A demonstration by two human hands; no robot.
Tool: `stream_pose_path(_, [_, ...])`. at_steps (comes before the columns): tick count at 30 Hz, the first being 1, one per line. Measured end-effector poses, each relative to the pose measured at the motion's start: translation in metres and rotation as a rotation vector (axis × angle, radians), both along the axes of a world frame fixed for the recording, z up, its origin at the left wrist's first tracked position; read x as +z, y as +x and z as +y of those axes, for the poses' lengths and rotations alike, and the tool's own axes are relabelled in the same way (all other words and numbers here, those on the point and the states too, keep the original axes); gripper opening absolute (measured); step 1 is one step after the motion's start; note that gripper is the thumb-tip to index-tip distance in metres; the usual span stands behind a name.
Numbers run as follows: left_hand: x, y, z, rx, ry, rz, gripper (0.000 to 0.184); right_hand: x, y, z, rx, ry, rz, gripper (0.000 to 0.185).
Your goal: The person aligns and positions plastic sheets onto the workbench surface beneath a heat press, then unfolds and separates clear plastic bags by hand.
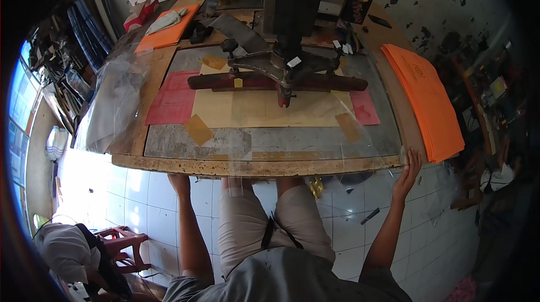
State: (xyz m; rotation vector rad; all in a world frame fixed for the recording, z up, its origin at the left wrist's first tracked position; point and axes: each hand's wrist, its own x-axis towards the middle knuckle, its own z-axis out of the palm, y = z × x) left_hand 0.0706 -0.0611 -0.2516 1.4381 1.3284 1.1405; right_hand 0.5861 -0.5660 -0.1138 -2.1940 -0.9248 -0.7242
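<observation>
My right hand (412, 162) rests at the front right corner of the wooden table edge, beside a stack of orange sheets (424, 99). The other hand, my left hand (179, 181), is at the front edge, its fingers hidden under the table. A dark metal press head (288, 63) stands over a grey plate (169, 140). On the plate lie a cream sheet (270, 112), a pink sheet (171, 99) and brown tape pieces (198, 130). Clear plastic film (239, 150) hangs over the front edge.
At the left lie clear plastic sheets (115, 99) and an orange stack (169, 31) with a glove (166, 22) on it. A dark phone (379, 21) is at the back right. A person (64, 251) is by a red stool (126, 246) at lower left.
</observation>
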Motion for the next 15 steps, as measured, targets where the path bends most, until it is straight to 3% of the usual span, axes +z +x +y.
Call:
stream_pose_path(1, [-0.005,-0.002,0.004,-0.011,-0.018,-0.128,0.043,0.0,0.0,0.0,-0.003,0.0,-0.004,0.051])
stream_pose_path(4, [-0.009,0.0,0.003,-0.06,-0.12,-0.091,0.05,0.0,0.0,0.001,0.001,0.005,-0.011,0.051])
stream_pose_path(10, [-0.001,-0.004,0.009,-0.291,-0.579,-0.937,0.058,0.0,-0.001,0.001,-0.004,0.009,-0.005,0.051])
stream_pose_path(13, [0.001,-0.002,0.01,-0.336,-0.639,-1.104,0.059,-0.001,0.0,0.001,-0.005,0.014,-0.006,0.051])
stream_pose_path(15, [0.005,-0.003,0.008,-0.329,-0.653,-1.066,0.056,-0.001,0.0,0.001,-0.003,0.016,-0.005,0.051])
